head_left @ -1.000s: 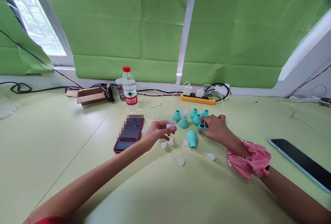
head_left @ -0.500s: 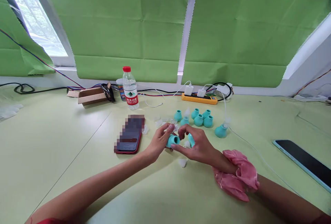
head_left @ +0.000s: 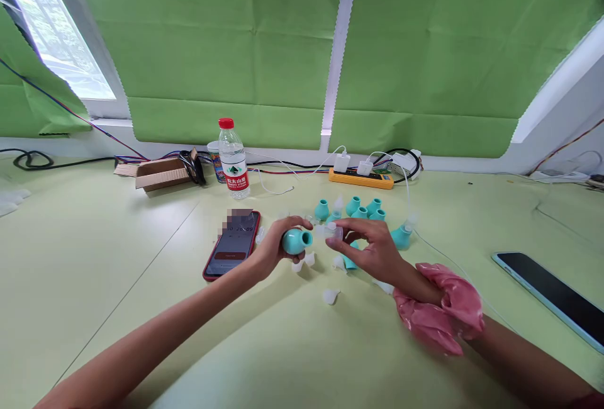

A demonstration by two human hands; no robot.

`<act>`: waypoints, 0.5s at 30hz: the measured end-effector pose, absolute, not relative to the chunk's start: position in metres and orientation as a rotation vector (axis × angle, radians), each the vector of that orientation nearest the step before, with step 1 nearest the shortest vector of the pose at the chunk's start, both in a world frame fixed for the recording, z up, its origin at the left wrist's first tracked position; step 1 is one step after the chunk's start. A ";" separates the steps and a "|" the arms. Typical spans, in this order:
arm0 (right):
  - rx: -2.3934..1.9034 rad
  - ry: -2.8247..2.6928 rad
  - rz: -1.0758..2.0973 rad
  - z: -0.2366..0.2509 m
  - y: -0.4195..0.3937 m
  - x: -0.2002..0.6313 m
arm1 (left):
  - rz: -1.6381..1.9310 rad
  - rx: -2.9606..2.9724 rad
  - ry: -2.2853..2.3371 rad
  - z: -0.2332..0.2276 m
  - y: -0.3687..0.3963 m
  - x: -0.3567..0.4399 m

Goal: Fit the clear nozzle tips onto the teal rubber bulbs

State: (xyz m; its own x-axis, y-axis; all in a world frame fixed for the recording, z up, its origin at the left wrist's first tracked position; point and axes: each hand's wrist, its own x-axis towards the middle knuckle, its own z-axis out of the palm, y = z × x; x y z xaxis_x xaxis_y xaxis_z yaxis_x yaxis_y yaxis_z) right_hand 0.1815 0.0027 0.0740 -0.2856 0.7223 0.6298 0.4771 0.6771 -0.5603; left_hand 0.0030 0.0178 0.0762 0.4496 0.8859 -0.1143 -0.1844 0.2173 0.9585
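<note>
A teal rubber squeeze bulb [head_left: 294, 242] lies in my left hand [head_left: 272, 246], its open neck turned to the right. Between the thumb and fingers of my right hand [head_left: 370, 242] is a clear plastic nozzle [head_left: 334, 231], held apart from the bulb's mouth. Another teal bulb [head_left: 350, 259] rests on the table just below my right fingers, partly hidden. Small translucent white pieces lie around the hands, one of them a white tip [head_left: 331, 296] nearer to me. Behind the hands stand several more teal bulbs [head_left: 353, 206].
A phone in a red case [head_left: 231, 245] lies left of my hands, and another phone [head_left: 547, 289] at the right. Farther back are a water bottle [head_left: 234, 163], a cardboard box [head_left: 163, 173] and a yellow power strip [head_left: 361, 179]. A thin white cable crosses the right side.
My left hand has moved left with the bulb. My right hand, empty before, now pinches the clear nozzle. Loose white pieces show beneath the hands.
</note>
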 end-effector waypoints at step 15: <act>-0.818 -2.230 0.081 0.090 -0.004 0.189 | 0.654 1.635 0.801 0.099 0.018 -0.015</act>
